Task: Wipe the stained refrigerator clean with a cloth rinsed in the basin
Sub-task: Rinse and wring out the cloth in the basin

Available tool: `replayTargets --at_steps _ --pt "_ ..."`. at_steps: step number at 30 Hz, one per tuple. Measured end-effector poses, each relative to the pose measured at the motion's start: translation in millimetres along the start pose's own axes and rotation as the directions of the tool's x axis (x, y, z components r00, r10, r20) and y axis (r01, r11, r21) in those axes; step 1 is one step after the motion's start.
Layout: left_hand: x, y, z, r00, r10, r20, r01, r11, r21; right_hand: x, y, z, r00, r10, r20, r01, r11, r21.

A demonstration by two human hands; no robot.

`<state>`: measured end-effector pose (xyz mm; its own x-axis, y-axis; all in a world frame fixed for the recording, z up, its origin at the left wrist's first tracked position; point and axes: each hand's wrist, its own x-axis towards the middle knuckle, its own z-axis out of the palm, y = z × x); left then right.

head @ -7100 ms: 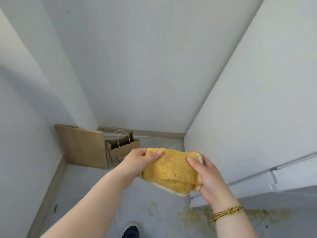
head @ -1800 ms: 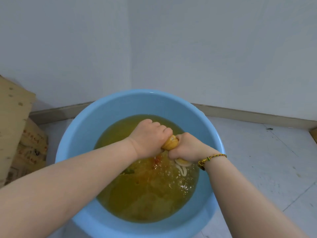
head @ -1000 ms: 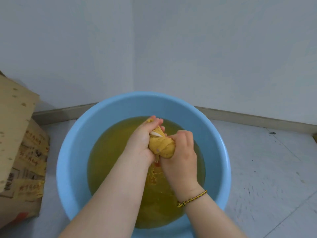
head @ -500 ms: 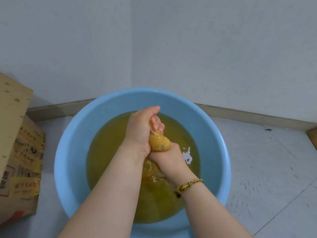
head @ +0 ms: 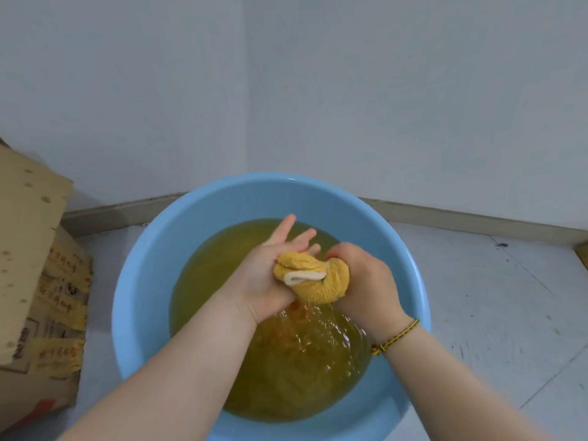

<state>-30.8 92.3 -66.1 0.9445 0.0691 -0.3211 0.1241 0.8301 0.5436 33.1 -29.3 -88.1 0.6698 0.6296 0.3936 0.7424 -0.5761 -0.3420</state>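
Cloth (head: 313,283), one; basin (head: 143,281), one.

The yellow terry cloth (head: 313,278) is fuzzy, looped towelling, wet and bunched, with a smoother white woven band showing at its fold. The round light-blue plastic basin (head: 222,211) has a smooth wall with a soft sheen. The cloudy yellow water (head: 286,377) in it is glossy and rippled. The brown cardboard box (head: 28,202) is matt, rough paperboard, spotted, with yellowish strips stuck on its side. The white painted wall (head: 381,90) looks flat and matt. The pale grey floor (head: 493,297) is hard, faintly shiny and scuffed with dark specks. The braided yellow-and-black cord bracelet (head: 396,337) is matt thread.
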Motion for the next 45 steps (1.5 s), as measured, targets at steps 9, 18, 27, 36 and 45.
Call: replayTargets --at_steps 9,18,27,36,45 --pt "-1.0 10.9 1.5 0.789 -0.612 0.044 0.298 0.444 0.845 17.6 16.8 -8.9 0.689 -0.652 -0.317 0.521 0.749 -0.409" --pt "16.0 -4.7 16.9 1.000 0.019 -0.011 0.021 -0.703 0.710 -5.5 2.2 3.1 0.989 -0.111 0.097 0.139 0.923 -0.360" --pt "23.3 -1.4 0.1 0.949 -0.043 0.312 -0.189 -0.871 0.453 -9.3 -15.2 -0.7 0.870 0.361 0.336 -0.369 0.929 -0.043" --pt "15.0 5.8 -5.3 0.817 -0.002 0.577 -0.331 -0.821 0.465 -22.7 -29.2 -4.5 0.830 0.484 0.279 -0.554 0.775 0.304" --pt "-1.0 3.9 -2.9 0.854 0.497 0.154 -0.011 -0.279 0.960 -7.9 -4.7 -48.4 0.871 0.463 0.164 -0.475 0.879 0.041"
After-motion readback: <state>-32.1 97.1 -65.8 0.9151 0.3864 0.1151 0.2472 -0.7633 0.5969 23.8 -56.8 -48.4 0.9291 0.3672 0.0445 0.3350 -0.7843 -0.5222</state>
